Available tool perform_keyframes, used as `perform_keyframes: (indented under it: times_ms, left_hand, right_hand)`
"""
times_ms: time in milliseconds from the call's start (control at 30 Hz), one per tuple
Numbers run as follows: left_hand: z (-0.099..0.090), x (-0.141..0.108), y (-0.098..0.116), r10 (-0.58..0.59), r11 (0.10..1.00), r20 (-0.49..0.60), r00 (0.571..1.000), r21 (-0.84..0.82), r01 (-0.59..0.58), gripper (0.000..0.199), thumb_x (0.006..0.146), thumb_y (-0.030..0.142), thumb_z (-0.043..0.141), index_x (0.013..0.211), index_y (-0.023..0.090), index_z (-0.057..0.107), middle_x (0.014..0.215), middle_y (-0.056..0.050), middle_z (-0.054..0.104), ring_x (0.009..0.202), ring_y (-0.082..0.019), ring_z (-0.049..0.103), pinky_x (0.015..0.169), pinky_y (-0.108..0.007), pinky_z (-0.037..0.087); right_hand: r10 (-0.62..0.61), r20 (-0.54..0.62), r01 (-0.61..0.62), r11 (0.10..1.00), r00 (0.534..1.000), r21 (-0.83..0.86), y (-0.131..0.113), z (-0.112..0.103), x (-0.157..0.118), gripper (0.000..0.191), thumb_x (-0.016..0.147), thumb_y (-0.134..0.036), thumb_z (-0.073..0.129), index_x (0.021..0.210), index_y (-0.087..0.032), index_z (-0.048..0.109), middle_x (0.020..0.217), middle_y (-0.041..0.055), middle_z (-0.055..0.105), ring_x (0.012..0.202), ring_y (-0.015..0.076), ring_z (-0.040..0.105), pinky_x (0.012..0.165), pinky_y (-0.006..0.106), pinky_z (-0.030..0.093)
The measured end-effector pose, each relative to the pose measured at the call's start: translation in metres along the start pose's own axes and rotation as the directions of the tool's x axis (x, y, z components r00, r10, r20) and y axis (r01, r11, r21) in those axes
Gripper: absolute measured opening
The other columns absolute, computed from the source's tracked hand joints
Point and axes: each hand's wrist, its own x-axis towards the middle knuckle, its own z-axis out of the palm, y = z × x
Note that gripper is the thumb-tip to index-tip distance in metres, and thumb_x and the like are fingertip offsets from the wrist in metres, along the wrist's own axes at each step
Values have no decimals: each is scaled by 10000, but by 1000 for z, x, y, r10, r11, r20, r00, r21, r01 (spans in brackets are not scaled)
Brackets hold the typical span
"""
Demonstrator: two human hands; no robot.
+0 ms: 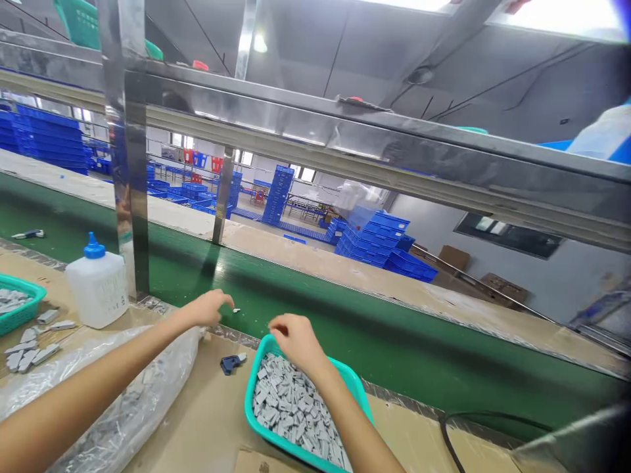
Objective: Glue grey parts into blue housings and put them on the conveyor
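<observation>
Blue bins (pixel 372 238) stand in tall stacks across the big room, behind a shiny metal frame (pixel 296 108). A long green belt (pixel 419 368) runs past the tan table (pixel 197 427).

The left hand (pixel 210 309) is over the near edge of the belt, with its fingers bent down. A tiny white piece (pixel 236 310) lies on the belt just beside the fingertips. The right hand (pixel 297 338) is over the far rim of a green basket (pixel 249 401), and its fingers are curled too. I cannot tell if either hand has something in it.

Lots of little gray parts (pixel 290 407) fill the basket. Left of it, a dark blue piece (pixel 229 364) with a light gray end lies on the table. Next comes a clear plastic bag (pixel 172 374), with a white bottle (pixel 98 289) behind it. The bottle has a blue cap. More gray pieces (pixel 29 351) lie loose near a second green basket (pixel 24 320) at the far left.
</observation>
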Motion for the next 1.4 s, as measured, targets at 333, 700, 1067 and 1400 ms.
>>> perform_keyframes:
  times_ms: [333,700,1067,1400]
  left_hand:
    - [-3,25,-74,-383,920,-105,918,-126,370,229,789,268,504,979,143,533,1003,-59,548,915,-172,532,780,-357,448]
    - [-12,6,-72,-323,613,-223,920,-790,23,241,761,249,543,954,106,532,871,-43,594,740,-121,574,676,-297,484]
    - [-5,2,-28,-58,384,-246,967,-900,-206,240,493,237,735,682,128,634,675,-12,633,663,-135,556,677,-242,421]
    - [-1,-4,-27,-73,277,-193,979,-946,-166,249,505,261,733,669,135,596,634,22,578,629,-101,520,624,-215,414]
  right_hand:
    - [-111,137,105,993,984,52,-40,86,153,196,835,-262,495,985,-142,536,1006,56,550,874,166,548,749,356,462]
    - [12,-121,29,942,993,335,-52,73,144,156,834,-261,495,835,-123,567,815,17,590,703,116,569,635,284,485]
    - [34,-442,243,796,896,555,-59,23,75,114,676,-109,519,692,-145,626,677,35,614,589,131,598,548,220,508]
    - [-41,-478,283,848,877,447,-68,28,73,191,632,-43,498,630,-161,648,589,10,550,550,119,548,497,200,452]
